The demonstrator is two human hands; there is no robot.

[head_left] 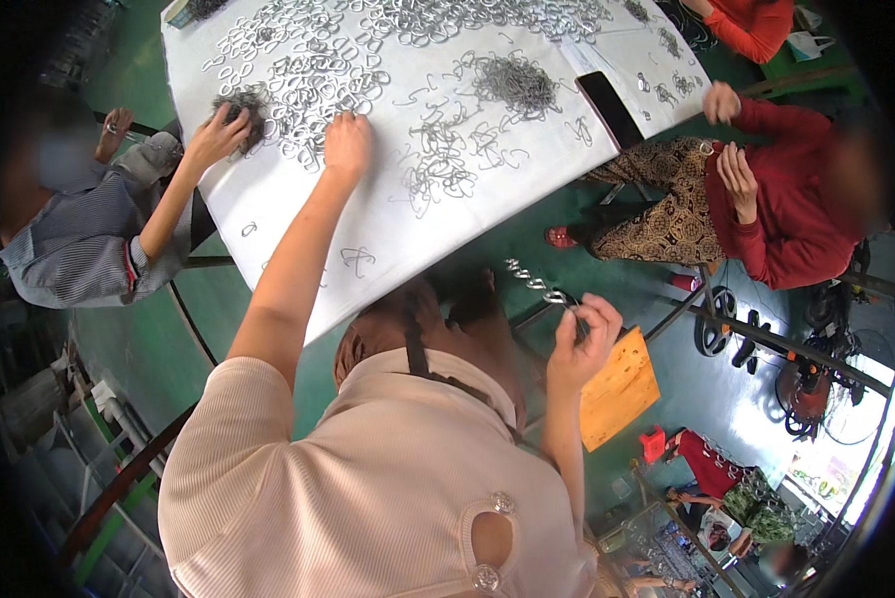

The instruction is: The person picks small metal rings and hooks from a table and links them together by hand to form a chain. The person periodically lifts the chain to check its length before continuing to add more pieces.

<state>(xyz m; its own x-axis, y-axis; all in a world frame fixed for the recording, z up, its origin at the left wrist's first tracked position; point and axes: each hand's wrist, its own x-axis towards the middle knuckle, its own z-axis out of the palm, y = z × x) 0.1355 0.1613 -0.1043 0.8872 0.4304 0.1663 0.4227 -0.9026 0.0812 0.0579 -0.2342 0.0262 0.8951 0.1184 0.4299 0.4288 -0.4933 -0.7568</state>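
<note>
My left hand [348, 147] is at the near edge of a wide heap of shiny metal loops [328, 70] on a white-covered table [298, 224]. Its fingers are drawn together and point down; what lies between them is hidden. Off the table's near edge, to the right, my right hand [584, 342] pinches a wire strung with metal loops [535, 283]. The strung loops stack in a slanting row that points away from my fingers. Thin bent wires [438, 169] lie loosely to the right of my left hand, below a denser wire pile [515, 84].
A dark phone [610, 110] lies at the table's right edge. At left, a co-worker's hand [218, 138] touches a dark wire clump [248, 115]. Another person in red [781, 189] sits at right. A wooden stool top [619, 389] stands beside my right forearm.
</note>
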